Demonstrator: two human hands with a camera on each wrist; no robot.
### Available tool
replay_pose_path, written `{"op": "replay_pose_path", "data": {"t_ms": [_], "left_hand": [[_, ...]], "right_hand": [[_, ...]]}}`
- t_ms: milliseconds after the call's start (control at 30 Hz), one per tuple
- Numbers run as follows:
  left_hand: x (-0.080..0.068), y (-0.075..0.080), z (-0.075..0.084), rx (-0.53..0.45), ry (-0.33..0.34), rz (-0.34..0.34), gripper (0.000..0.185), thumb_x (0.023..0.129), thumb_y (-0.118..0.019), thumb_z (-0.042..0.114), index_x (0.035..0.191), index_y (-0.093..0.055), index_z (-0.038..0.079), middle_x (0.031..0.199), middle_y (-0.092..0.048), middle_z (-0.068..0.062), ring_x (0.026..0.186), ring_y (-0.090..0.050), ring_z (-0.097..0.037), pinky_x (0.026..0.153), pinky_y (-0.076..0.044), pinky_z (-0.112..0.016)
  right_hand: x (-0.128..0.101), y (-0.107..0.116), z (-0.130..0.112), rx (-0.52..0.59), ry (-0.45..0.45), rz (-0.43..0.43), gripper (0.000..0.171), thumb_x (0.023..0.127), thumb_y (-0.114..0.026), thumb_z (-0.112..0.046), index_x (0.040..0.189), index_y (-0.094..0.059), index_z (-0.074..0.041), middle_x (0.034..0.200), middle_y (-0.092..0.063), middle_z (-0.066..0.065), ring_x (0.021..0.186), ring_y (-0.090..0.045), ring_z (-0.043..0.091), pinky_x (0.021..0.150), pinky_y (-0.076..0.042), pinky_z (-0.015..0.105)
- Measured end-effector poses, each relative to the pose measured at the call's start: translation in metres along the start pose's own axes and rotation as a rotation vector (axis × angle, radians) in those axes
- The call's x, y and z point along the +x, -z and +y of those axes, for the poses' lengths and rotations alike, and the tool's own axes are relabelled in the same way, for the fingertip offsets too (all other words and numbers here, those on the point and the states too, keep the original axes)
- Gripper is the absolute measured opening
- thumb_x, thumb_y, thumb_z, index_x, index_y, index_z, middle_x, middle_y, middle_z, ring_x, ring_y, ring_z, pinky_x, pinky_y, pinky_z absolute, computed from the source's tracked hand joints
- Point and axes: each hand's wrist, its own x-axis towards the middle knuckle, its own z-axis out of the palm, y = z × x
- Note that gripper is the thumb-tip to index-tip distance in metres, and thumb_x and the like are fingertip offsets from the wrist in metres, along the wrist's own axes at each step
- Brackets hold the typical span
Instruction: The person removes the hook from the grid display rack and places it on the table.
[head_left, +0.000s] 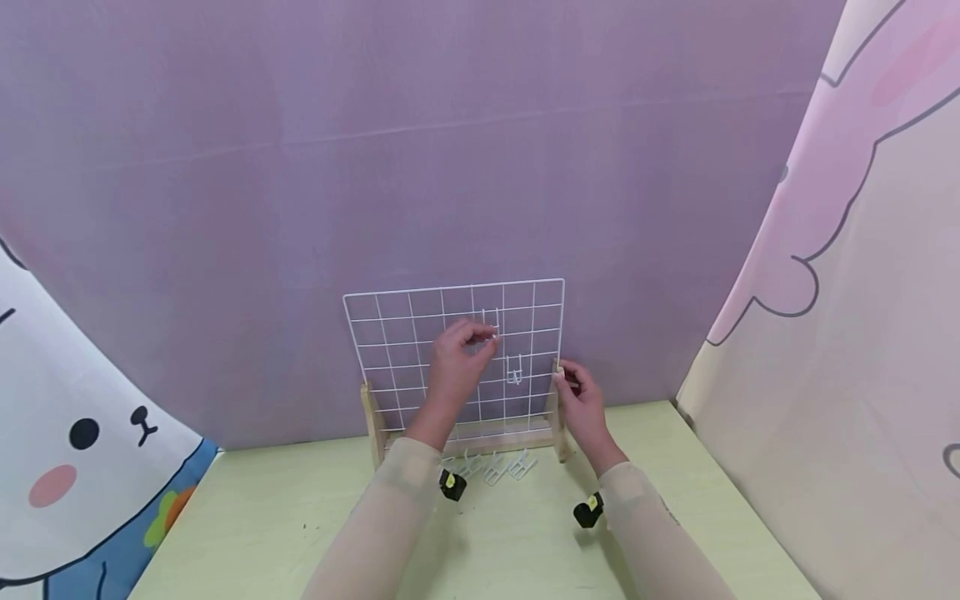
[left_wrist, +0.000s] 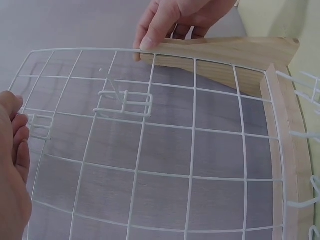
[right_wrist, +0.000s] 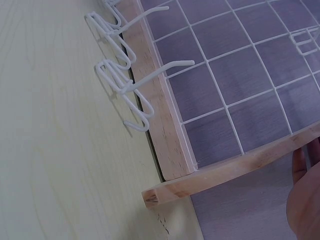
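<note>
Purple backdrop behind a green table: the grid stands upright in its wooden stand. Left hand pinches a hook on the grid; right hand grips the stand's right post. Only the right wrist view details spare hooks lying at the base.

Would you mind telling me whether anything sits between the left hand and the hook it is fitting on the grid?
Nothing visible does. The left hand has its fingertips right at the upper hook on the grid, with no object between them. The second hook hangs lower and to the right, apart from the hand.
</note>
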Motion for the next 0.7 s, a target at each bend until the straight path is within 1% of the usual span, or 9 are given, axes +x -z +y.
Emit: {"op": "replay_pose_path", "data": {"t_ms": [133, 200, 300, 467, 567, 700], "left_hand": [[-0.0008, -0.0004, -0.0009, 0.041, -0.032, 0.028, 0.013, 0.091, -0.09, 0.003, 0.101, -0.084, 0.008, 0.099, -0.079, -0.003, 0.093, -0.074, -0.021, 0.085, -0.064, -0.038], [-0.001, -0.0004, -0.0011, 0.064, -0.051, 0.045, 0.011, 0.092, -0.09, 0.006, 0.101, -0.084, 0.008, 0.098, -0.079, -0.003, 0.092, -0.074, -0.02, 0.084, -0.064, -0.036], [-0.0003, -0.0005, -0.001, 0.074, -0.075, 0.067, 0.008, 0.093, -0.089, 0.007, 0.099, -0.085, 0.008, 0.097, -0.08, -0.003, 0.091, -0.075, -0.02, 0.084, -0.064, -0.034], [0.0008, -0.0012, -0.002, 0.053, -0.096, 0.092, 0.006, 0.093, -0.088, 0.004, 0.097, -0.084, 0.008, 0.097, -0.081, -0.003, 0.091, -0.076, -0.021, 0.084, -0.064, -0.033], [0.0013, -0.001, -0.0023, 0.049, -0.109, 0.104, 0.006, 0.094, -0.087, 0.003, 0.096, -0.084, 0.007, 0.096, -0.081, -0.004, 0.09, -0.077, -0.022, 0.083, -0.065, -0.033], [0.0029, 0.0003, -0.0006, 0.048, -0.123, 0.108, 0.005, 0.094, -0.086, 0.002, 0.096, -0.084, 0.007, 0.097, -0.081, -0.005, 0.091, -0.077, -0.022, 0.083, -0.065, -0.031]], "right_hand": [[0.0008, -0.0007, 0.0005, 0.003, -0.004, 0.004, 0.03, 0.113, -0.067, -0.014, 0.142, -0.068, -0.007, 0.129, -0.068, 0.018, 0.109, -0.064, 0.019, 0.096, -0.062, 0.038], [0.0012, -0.0011, 0.0006, 0.009, -0.006, 0.004, 0.031, 0.113, -0.067, -0.015, 0.142, -0.068, -0.007, 0.129, -0.068, 0.018, 0.109, -0.064, 0.019, 0.097, -0.062, 0.041], [0.0018, -0.0013, 0.001, 0.006, -0.009, 0.005, 0.031, 0.113, -0.066, -0.015, 0.143, -0.068, -0.007, 0.129, -0.068, 0.017, 0.109, -0.064, 0.019, 0.096, -0.062, 0.036], [0.0028, -0.0006, 0.0024, -0.008, -0.003, 0.006, 0.03, 0.112, -0.066, -0.013, 0.142, -0.067, -0.008, 0.129, -0.068, 0.016, 0.109, -0.065, 0.02, 0.091, -0.06, 0.026], [0.0031, -0.001, 0.0023, -0.007, 0.0, 0.005, 0.029, 0.112, -0.067, -0.012, 0.141, -0.067, -0.008, 0.128, -0.068, 0.016, 0.109, -0.065, 0.023, 0.089, -0.059, 0.023], [0.0027, -0.0013, 0.0003, -0.006, 0.0, 0.007, 0.03, 0.112, -0.067, -0.012, 0.141, -0.067, -0.007, 0.127, -0.068, 0.016, 0.109, -0.065, 0.024, 0.088, -0.06, 0.023]]}}
